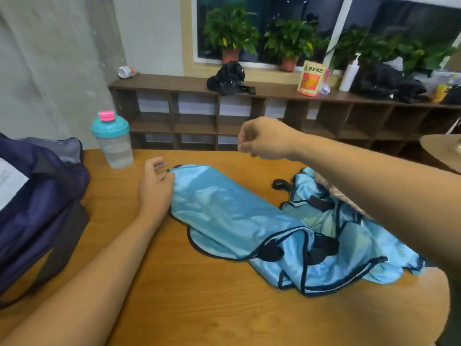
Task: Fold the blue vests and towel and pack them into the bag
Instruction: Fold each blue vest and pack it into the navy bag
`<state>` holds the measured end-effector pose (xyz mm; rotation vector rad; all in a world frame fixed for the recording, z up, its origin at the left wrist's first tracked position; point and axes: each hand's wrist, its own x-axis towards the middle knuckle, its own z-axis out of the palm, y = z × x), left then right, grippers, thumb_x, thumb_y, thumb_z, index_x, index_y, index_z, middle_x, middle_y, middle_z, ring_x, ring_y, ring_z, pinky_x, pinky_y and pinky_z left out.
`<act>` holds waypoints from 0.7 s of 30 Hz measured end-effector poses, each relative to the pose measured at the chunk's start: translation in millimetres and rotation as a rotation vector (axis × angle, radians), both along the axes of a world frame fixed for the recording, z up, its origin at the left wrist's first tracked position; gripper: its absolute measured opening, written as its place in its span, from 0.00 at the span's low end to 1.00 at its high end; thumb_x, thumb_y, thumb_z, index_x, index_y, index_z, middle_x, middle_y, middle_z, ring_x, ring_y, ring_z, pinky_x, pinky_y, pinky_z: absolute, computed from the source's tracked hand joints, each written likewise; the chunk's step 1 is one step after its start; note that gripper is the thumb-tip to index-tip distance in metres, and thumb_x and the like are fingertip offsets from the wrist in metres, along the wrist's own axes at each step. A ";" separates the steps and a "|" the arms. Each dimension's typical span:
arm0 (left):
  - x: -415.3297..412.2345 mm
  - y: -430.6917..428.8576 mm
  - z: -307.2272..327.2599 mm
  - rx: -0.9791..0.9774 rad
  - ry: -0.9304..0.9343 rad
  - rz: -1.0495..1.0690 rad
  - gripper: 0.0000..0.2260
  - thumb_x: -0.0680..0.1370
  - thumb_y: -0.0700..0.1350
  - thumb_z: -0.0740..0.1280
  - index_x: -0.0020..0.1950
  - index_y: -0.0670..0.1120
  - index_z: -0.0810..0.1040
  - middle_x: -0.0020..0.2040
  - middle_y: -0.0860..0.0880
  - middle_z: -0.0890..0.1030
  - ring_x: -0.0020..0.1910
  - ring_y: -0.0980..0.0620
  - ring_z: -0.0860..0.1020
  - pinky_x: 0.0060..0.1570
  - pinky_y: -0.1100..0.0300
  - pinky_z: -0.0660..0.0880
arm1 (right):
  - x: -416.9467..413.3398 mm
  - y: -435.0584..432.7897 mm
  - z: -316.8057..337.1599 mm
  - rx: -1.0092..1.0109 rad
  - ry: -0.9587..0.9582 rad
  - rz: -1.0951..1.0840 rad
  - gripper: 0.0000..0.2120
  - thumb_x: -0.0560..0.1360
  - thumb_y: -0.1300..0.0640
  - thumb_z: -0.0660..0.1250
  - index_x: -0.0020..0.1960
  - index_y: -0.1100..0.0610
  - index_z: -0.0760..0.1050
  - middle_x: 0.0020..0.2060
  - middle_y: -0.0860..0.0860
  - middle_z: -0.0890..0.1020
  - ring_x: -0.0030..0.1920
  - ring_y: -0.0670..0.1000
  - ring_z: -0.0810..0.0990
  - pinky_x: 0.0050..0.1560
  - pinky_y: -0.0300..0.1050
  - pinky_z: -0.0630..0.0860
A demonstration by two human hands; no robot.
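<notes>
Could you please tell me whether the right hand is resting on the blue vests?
No, the right hand hovers with curled fingers above the table, clear of the blue vests lying below it.

A wooden table [199,308] fronts a long, low dark-brown cubby shelf [194,121] against a pale wall [149,33]; above, a cream-framed window [374,18] shows dark panes; 2 potted plants [230,31] in reddish pots, and more foliage rightward, line the sill.
</notes>
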<state>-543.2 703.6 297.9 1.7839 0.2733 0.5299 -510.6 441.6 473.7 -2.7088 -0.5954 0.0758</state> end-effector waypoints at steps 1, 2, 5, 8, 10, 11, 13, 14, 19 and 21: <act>0.3 -1.9 -0.8 0.045 -0.005 -0.011 0.19 0.82 0.42 0.66 0.72 0.54 0.72 0.71 0.55 0.75 0.65 0.56 0.75 0.59 0.61 0.71 | -1.6 -5.0 -6.2 -0.026 0.035 0.007 0.08 0.82 0.51 0.71 0.54 0.55 0.81 0.45 0.51 0.85 0.47 0.53 0.85 0.42 0.47 0.80; 1.1 -4.5 -2.2 0.103 -0.017 -0.017 0.19 0.82 0.42 0.66 0.72 0.53 0.72 0.71 0.55 0.75 0.66 0.57 0.74 0.60 0.61 0.70 | -3.7 -10.3 -12.5 -0.065 0.069 0.013 0.09 0.82 0.48 0.72 0.55 0.54 0.81 0.45 0.49 0.84 0.48 0.51 0.84 0.41 0.45 0.78; 2.1 -11.7 -6.1 0.366 -0.067 -0.096 0.15 0.80 0.45 0.71 0.66 0.53 0.77 0.68 0.54 0.75 0.68 0.53 0.74 0.66 0.59 0.68 | -11.9 -26.5 -31.5 -0.229 0.154 0.036 0.16 0.78 0.38 0.73 0.59 0.47 0.80 0.51 0.45 0.83 0.50 0.48 0.81 0.47 0.46 0.78; -3.6 -26.7 -7.0 0.573 -0.037 -0.220 0.15 0.78 0.54 0.74 0.64 0.59 0.78 0.71 0.58 0.73 0.74 0.53 0.68 0.73 0.49 0.64 | -23.4 -41.5 -51.7 -0.354 0.265 0.060 0.27 0.75 0.34 0.74 0.67 0.46 0.75 0.53 0.42 0.82 0.52 0.47 0.81 0.50 0.46 0.76; -11.0 -40.2 -6.2 0.716 0.003 -0.242 0.18 0.77 0.61 0.73 0.66 0.61 0.77 0.76 0.59 0.68 0.79 0.53 0.61 0.75 0.44 0.58 | -31.8 -50.4 -63.9 -0.387 0.311 0.071 0.33 0.73 0.32 0.75 0.70 0.47 0.73 0.54 0.42 0.82 0.52 0.47 0.81 0.52 0.46 0.76; -14.8 -47.0 -5.8 0.783 0.011 -0.248 0.20 0.76 0.63 0.72 0.66 0.61 0.77 0.79 0.58 0.65 0.82 0.52 0.56 0.77 0.42 0.55 | -35.7 -54.8 -69.1 -0.401 0.322 0.074 0.35 0.72 0.31 0.75 0.71 0.48 0.73 0.55 0.42 0.82 0.53 0.48 0.81 0.55 0.46 0.77; -21.0 -58.6 -5.6 0.904 -0.004 -0.268 0.22 0.76 0.66 0.70 0.68 0.61 0.77 0.82 0.55 0.61 0.85 0.49 0.49 0.80 0.41 0.49 | -42.4 -61.1 -78.2 -0.435 0.329 0.080 0.39 0.70 0.30 0.76 0.73 0.49 0.72 0.57 0.44 0.82 0.56 0.49 0.81 0.59 0.48 0.78; -24.6 -64.0 -4.9 0.947 -0.027 -0.281 0.23 0.76 0.68 0.69 0.67 0.60 0.77 0.83 0.54 0.61 0.85 0.48 0.48 0.81 0.41 0.48 | -45.2 -63.4 -82.7 -0.444 0.326 0.081 0.39 0.71 0.31 0.76 0.73 0.50 0.72 0.57 0.45 0.81 0.55 0.50 0.81 0.60 0.49 0.79; -51.1 -97.8 8.4 0.937 -0.061 -0.474 0.30 0.75 0.77 0.58 0.69 0.62 0.75 0.75 0.60 0.68 0.79 0.54 0.60 0.77 0.46 0.56 | -55.9 -64.5 -90.8 -0.327 0.325 0.049 0.27 0.77 0.37 0.74 0.68 0.51 0.76 0.53 0.46 0.81 0.52 0.48 0.80 0.52 0.44 0.77; -63.2 -112.7 7.9 0.941 -0.034 -0.580 0.31 0.74 0.79 0.59 0.68 0.61 0.75 0.69 0.62 0.72 0.72 0.58 0.65 0.73 0.51 0.59 | -56.9 -63.1 -92.5 -0.286 0.298 0.043 0.24 0.78 0.39 0.74 0.67 0.52 0.77 0.53 0.46 0.81 0.49 0.47 0.79 0.47 0.41 0.75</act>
